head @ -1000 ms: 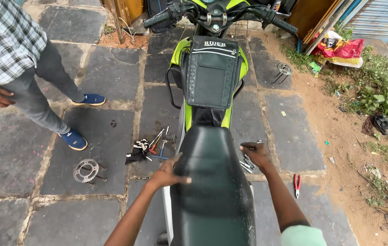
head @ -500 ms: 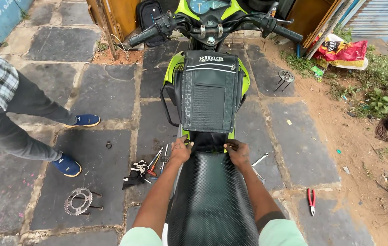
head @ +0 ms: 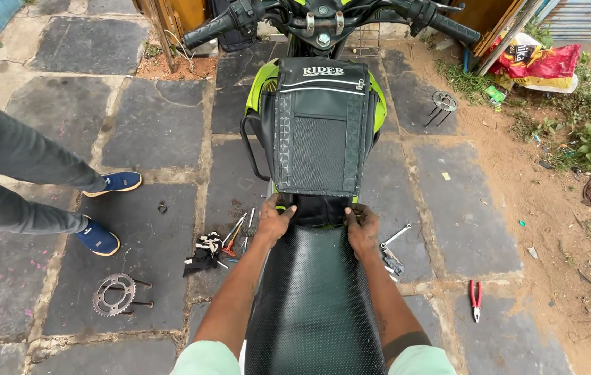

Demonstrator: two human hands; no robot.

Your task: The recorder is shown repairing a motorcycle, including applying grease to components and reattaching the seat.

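Observation:
A green and black motorcycle stands before me, seen from behind the black textured seat (head: 316, 298). My left hand (head: 274, 220) grips the seat's front left corner, and my right hand (head: 362, 229) grips its front right corner. Both sit just below the black tank cover bag (head: 319, 132) that lies over the green fuel tank (head: 259, 83). The handlebars (head: 323, 17) are at the top of the view.
Another person's legs in blue shoes (head: 101, 208) stand at left. Loose tools and a dark rag (head: 215, 246) lie left of the bike, a sprocket (head: 113, 294) further left. Spanners (head: 394, 246) and red pliers (head: 475, 298) lie at right. Dirt and weeds edge the right side.
Both my hands have moved forward from the middle of the seat to its front corners. The view has closed in on the bike. The other person has shifted left.

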